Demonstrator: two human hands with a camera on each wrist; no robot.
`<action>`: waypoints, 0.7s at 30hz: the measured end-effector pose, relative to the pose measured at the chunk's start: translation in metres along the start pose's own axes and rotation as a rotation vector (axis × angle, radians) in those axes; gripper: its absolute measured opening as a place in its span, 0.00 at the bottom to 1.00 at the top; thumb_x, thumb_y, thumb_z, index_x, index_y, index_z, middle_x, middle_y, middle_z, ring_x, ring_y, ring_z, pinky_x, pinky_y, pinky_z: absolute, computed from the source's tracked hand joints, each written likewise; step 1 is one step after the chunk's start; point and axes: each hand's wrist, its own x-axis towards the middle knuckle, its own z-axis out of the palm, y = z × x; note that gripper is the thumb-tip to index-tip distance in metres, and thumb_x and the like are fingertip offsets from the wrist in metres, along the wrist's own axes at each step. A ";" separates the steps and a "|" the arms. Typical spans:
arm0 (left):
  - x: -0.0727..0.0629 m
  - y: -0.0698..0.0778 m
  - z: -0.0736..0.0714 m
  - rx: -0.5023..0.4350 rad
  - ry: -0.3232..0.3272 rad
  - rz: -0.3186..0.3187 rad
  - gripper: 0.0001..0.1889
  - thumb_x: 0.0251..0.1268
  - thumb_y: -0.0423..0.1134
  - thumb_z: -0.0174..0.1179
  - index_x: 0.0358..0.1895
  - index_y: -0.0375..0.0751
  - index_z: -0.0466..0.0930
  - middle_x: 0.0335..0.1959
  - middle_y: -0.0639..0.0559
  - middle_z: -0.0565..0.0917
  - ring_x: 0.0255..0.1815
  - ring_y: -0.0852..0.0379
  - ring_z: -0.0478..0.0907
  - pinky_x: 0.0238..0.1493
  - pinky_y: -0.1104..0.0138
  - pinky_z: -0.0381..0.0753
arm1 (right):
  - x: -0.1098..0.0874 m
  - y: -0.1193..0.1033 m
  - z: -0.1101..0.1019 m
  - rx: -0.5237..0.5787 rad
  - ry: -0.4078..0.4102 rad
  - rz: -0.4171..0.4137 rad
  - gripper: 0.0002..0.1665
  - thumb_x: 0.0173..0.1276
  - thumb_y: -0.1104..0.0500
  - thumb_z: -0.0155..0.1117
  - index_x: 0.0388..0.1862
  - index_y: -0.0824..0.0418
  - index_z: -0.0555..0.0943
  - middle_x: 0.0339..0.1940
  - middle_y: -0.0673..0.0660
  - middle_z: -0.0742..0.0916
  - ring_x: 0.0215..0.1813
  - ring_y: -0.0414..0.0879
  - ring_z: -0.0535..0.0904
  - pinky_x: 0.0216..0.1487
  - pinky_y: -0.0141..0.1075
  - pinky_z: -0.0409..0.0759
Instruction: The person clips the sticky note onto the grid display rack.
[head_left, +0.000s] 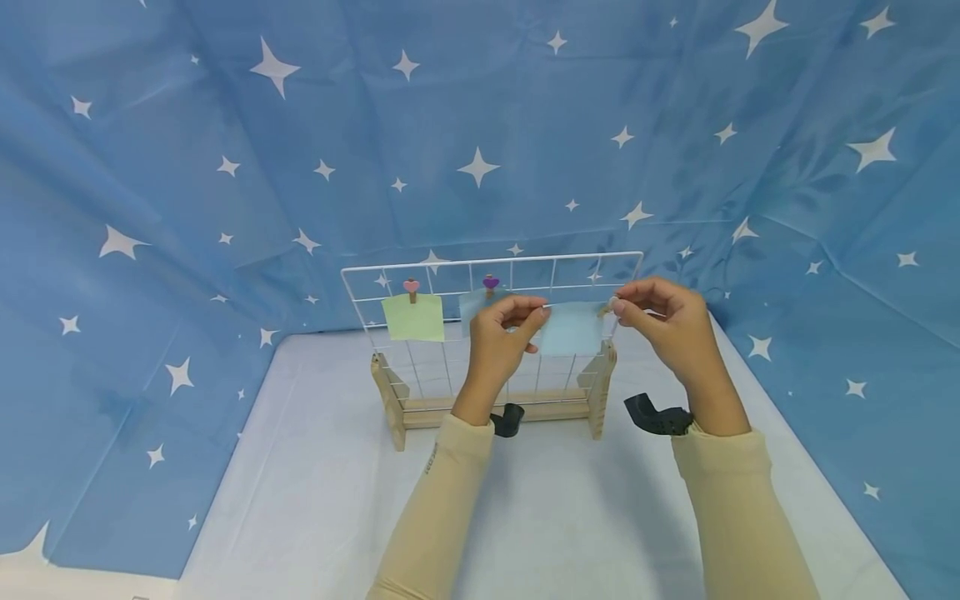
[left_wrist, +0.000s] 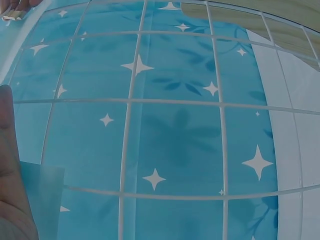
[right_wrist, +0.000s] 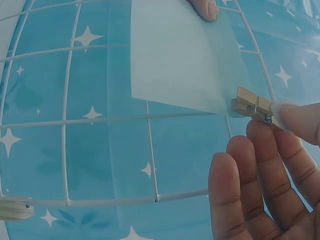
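Note:
My left hand (head_left: 504, 337) pinches the top left corner of a light blue sheet of paper (head_left: 572, 330) held in front of the white wire grid (head_left: 512, 262). At the sheet's other upper corner, my right hand (head_left: 670, 325) pinches a small wooden clothespin (right_wrist: 252, 106) between thumb and forefinger. Its tip overlaps the paper's corner in the right wrist view, and the other fingers (right_wrist: 226, 187) are spread below. Only part of the left hand (left_wrist: 11, 175) shows at the edge of the left wrist view.
A green paper (head_left: 415, 318) hangs on the grid under a pink heart clip (head_left: 412, 288). Another blue paper (head_left: 472, 307) hangs under a purple heart clip (head_left: 491, 283), partly behind the left hand. Wooden feet (head_left: 390, 404) carry the grid on a white table (head_left: 315, 492), before a starry blue cloth (head_left: 480, 100).

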 end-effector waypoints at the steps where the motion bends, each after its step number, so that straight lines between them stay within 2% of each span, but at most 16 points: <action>1: 0.000 0.000 0.000 0.000 0.001 0.000 0.08 0.76 0.34 0.70 0.50 0.33 0.90 0.42 0.42 0.90 0.37 0.64 0.84 0.30 0.65 0.90 | 0.001 0.000 0.000 -0.002 0.001 -0.004 0.12 0.78 0.64 0.71 0.52 0.73 0.85 0.43 0.40 0.88 0.45 0.34 0.86 0.50 0.21 0.83; 6: 0.002 0.001 0.001 -0.005 0.012 0.009 0.09 0.76 0.35 0.70 0.50 0.33 0.91 0.42 0.42 0.91 0.37 0.64 0.84 0.30 0.64 0.90 | 0.005 -0.002 0.002 0.015 0.009 -0.018 0.10 0.78 0.64 0.71 0.50 0.71 0.86 0.45 0.48 0.89 0.47 0.35 0.86 0.49 0.23 0.84; 14: 0.004 0.000 0.003 -0.008 0.045 0.016 0.08 0.76 0.35 0.70 0.50 0.33 0.91 0.41 0.42 0.90 0.37 0.64 0.84 0.30 0.64 0.90 | 0.010 -0.003 0.004 0.031 0.018 -0.043 0.10 0.77 0.66 0.70 0.49 0.75 0.85 0.41 0.39 0.88 0.44 0.36 0.86 0.48 0.24 0.83; 21: 0.004 0.003 0.004 0.006 0.072 0.027 0.09 0.76 0.36 0.70 0.50 0.34 0.92 0.40 0.42 0.91 0.36 0.63 0.84 0.29 0.66 0.89 | 0.013 -0.006 0.006 0.057 0.036 -0.054 0.10 0.77 0.68 0.70 0.49 0.76 0.86 0.40 0.40 0.88 0.41 0.37 0.85 0.49 0.24 0.84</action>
